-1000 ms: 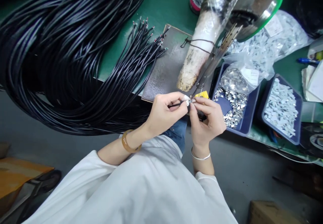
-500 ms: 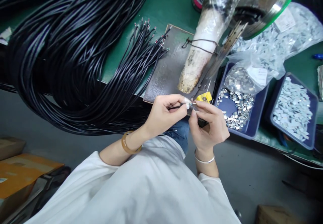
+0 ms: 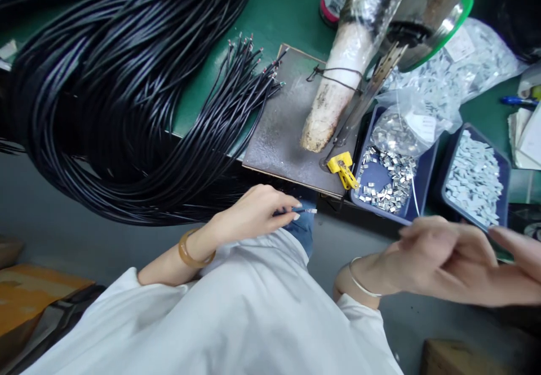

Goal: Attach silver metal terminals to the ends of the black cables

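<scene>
Cable, one length, thin, round and black-sheathed (image 3: 301, 211), lay pinched between thumb and forefinger of the left hand (image 3: 253, 211), above the person's lap; its end, with one small, flat silvery metal piece (image 3: 313, 211), jutted free toward three o'clock from that hand. The right hand (image 3: 443, 256) hung well apart, between three and four o'clock, its fingers loosely parted; blur and the frame's edge meant I could not tell whether it held anything.

A slack pinch seemed the chief risk: the cable could have slipped or twisted, dropping its end below the bench. One yellow clip-like tool with a slotted arm (image 3: 340, 165) overhung a corner of one dark, flat, rectangular plate (image 3: 279, 138), between two and three o'clock; a brush from a wrist could have knocked it off. A bump by the right hand could have spilled loose pieces.

Counting outward, two blue plastic trays stood toward three o'clock: the nearer tray (image 3: 426, 183) held silvery metal pieces (image 3: 392, 190) and one clear bag of them (image 3: 395, 129), the farther tray (image 3: 506, 189) small pale-blue pieces (image 3: 475, 177); both sorts were too many to count. One whitish, plastic-wrapped cylinder (image 3: 338, 70) slanted above the plate at one o'clock. Toward ten o'clock sprawled one great bundle of black cables (image 3: 105, 98), its strands beyond counting.
</scene>
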A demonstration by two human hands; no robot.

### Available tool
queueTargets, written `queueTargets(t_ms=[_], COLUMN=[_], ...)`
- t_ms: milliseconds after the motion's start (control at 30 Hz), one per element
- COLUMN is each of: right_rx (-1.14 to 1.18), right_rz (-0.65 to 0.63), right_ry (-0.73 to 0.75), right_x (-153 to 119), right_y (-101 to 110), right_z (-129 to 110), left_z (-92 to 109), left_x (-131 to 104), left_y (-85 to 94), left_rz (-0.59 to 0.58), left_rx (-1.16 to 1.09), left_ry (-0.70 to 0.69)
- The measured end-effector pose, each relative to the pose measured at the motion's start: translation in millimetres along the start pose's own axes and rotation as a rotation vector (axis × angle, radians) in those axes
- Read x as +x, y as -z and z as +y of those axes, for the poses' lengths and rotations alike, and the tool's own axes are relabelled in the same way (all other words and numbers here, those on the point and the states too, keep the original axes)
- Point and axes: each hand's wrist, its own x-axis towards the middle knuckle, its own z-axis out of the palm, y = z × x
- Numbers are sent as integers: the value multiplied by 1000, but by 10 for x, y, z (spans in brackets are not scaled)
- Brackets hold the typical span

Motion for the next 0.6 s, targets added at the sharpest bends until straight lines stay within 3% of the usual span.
queueTargets(t_ms=[100, 167, 200, 333, 500, 600], right_rx=[-45, -81, -100, -200, -327, -304], right_rz=[-16, -18, -13, -9, -150, -177], right_ry=[-25, -48, -61, -128, -180, -212], right_x=[197, 339, 404, 591, 639, 588], right_y=[-33, -57, -64, -66, -8, 48], right_z=[78, 170, 227, 442, 480, 443], left_z=[-35, -68, -90, -185, -203, -200], left_x=[-43, -15, 9, 73, -149, -347], left_y=[165, 312, 381, 537, 502, 472], left_rz=[416, 707, 767, 701, 670, 712], left_rx=[49, 276, 413, 680, 548, 482], left_ry=[39, 97, 145, 254, 196, 171])
